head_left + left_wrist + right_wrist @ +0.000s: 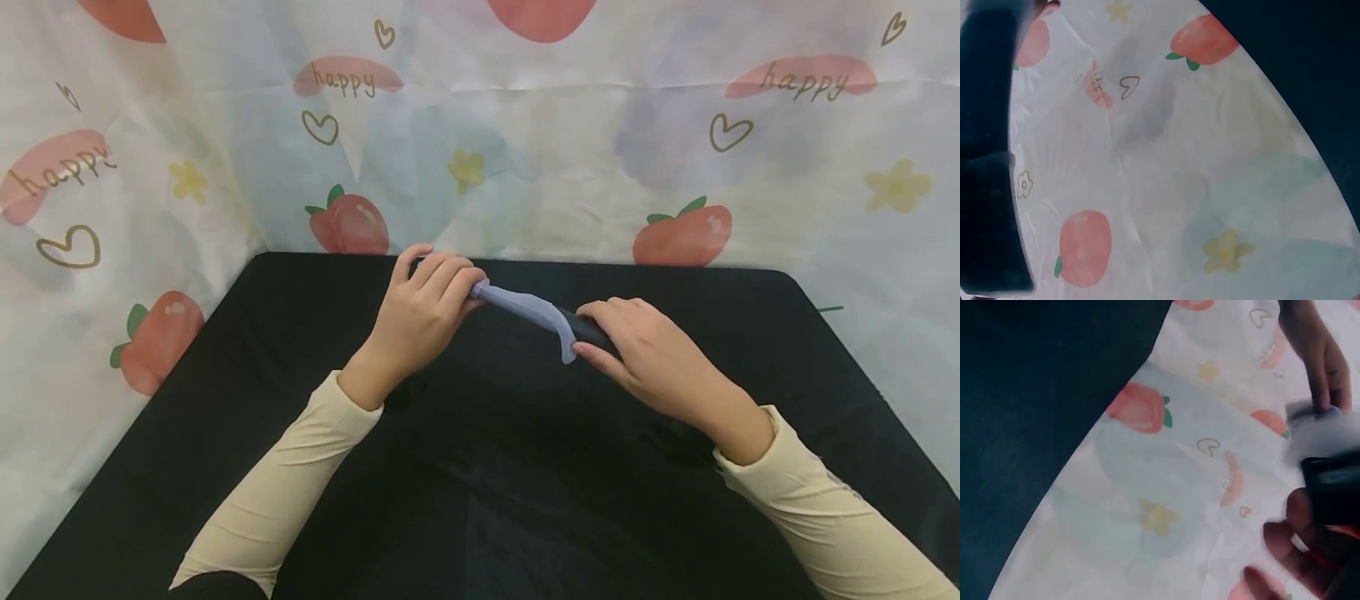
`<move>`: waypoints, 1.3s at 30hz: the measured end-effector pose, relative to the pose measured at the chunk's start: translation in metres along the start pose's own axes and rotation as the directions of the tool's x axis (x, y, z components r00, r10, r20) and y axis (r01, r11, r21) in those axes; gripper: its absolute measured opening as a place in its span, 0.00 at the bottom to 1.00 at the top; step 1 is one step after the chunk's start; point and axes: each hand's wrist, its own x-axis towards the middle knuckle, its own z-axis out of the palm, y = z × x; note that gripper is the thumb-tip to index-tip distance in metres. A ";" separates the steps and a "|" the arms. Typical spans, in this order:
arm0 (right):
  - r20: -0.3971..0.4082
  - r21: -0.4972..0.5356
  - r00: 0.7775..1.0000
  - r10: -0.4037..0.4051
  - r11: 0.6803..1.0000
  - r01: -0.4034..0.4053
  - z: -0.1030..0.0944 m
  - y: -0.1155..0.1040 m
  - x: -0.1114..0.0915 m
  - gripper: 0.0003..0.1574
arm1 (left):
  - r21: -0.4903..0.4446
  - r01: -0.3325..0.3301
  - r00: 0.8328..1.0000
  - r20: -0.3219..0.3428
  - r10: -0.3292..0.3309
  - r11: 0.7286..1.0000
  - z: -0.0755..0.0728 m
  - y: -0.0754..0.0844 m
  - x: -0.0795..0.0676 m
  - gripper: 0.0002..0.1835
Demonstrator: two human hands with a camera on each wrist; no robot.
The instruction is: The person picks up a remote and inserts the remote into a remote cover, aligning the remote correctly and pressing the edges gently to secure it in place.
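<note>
Both hands hold one long item above the black table. Its left part is a slim, pale lavender piece (525, 307) with a small collar and a tip that bends downward; its right part is a dark rod-like piece (588, 327). My left hand (427, 304) curls its fingers round the collar end, covering whatever lies there. My right hand (660, 354) grips the dark piece between thumb and fingers, beside the bent tip. In the right wrist view the dark piece (1335, 487) ends square, with a blurred whitish part (1319, 437) beyond. The item's exact kind cannot be told.
A black-covered table (480, 500) lies under both hands. Behind it and to its sides hangs a pale cloth (540, 150) printed with red fruit, hearts, yellow flowers and "happy". The left wrist view shows mostly this cloth, with a dark band at its left.
</note>
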 end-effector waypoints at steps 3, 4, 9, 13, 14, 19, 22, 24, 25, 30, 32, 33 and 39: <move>-0.035 0.114 0.999 0.013 0.993 -0.009 -0.002 0.003 -0.001 0.14 | -0.079 0.015 0.996 0.086 -0.008 0.997 0.000 0.000 -0.002 0.18; -0.041 0.165 0.999 0.033 0.986 -0.026 -0.003 0.004 -0.001 0.12 | -0.093 0.010 0.993 0.122 0.001 0.996 -0.001 0.000 -0.003 0.22; -0.007 0.408 0.990 0.140 0.904 -0.125 -0.006 0.012 0.000 0.10 | -0.010 -0.029 0.967 0.252 0.030 1.000 0.001 0.006 -0.006 0.33; -0.029 0.376 0.974 0.224 0.905 -0.197 -0.007 0.012 -0.003 0.12 | 0.092 -0.013 0.958 0.287 -0.014 0.996 0.001 0.014 -0.006 0.27; -0.052 0.344 0.970 0.238 0.916 -0.206 -0.008 0.010 -0.003 0.11 | 0.110 -0.011 0.956 0.291 -0.021 0.994 0.000 0.017 -0.006 0.25; -0.140 0.145 0.969 0.203 0.972 -0.183 -0.008 0.000 -0.004 0.10 | 0.162 -0.045 0.961 0.276 -0.002 0.986 -0.005 0.027 -0.005 0.19; -0.108 0.052 0.984 0.139 0.990 -0.134 -0.008 -0.004 -0.003 0.09 | 0.183 -0.086 0.966 0.255 0.037 0.979 -0.007 0.032 -0.004 0.15; -0.068 0.012 0.991 0.112 0.994 -0.112 -0.009 -0.005 -0.003 0.08 | 0.189 -0.104 0.968 0.245 0.055 0.976 -0.008 0.035 -0.004 0.13; -0.045 -0.001 0.994 0.104 0.995 -0.104 -0.010 -0.005 -0.003 0.07 | 0.193 -0.109 0.969 0.241 0.060 0.975 -0.008 0.036 -0.004 0.12; 0.089 -0.011 0.996 0.030 1.000 -0.029 -0.016 -0.003 -0.002 0.12 | 0.186 -0.108 0.970 0.234 0.062 0.977 -0.010 0.038 -0.008 0.12; 0.142 0.027 0.990 -0.014 1.000 0.010 -0.018 -0.002 -0.002 0.15 | 0.175 -0.111 0.969 0.238 0.068 0.978 -0.012 0.040 -0.010 0.14; 0.166 0.051 0.985 -0.035 0.998 0.027 -0.018 -0.001 -0.003 0.15 | 0.167 -0.114 0.968 0.241 0.072 0.979 -0.013 0.040 -0.011 0.15; 0.189 0.260 0.971 -0.148 0.961 0.096 -0.015 0.008 -0.008 0.17 | 0.114 -0.117 0.965 0.247 0.086 0.987 -0.020 0.046 -0.018 0.19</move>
